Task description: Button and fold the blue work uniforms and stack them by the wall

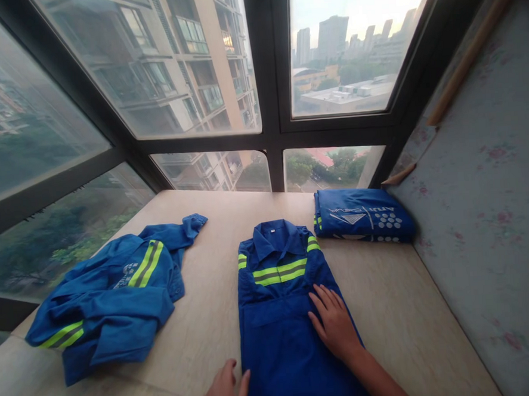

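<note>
A blue work jacket [280,273] with yellow-green reflective stripes lies face up in front of me, its collar pointing toward the window. Its sides are tucked in, and a smooth blue layer of cloth [282,346] covers its lower part; whether that is trousers or the jacket itself I cannot tell. My right hand [333,322] rests flat on the right side of this cloth, fingers spread. Beside its lower left edge is my left hand [225,391], partly cut off by the frame, with thumb and fingers apart and nothing between them.
On the left a crumpled blue jacket [118,296] with reflective stripes lies loosely. A folded stack of blue clothing [362,216] with white print sits at the back right. The pale ledge [209,327] meets dark-framed windows [273,139] behind and a flowered wall [485,226] on the right.
</note>
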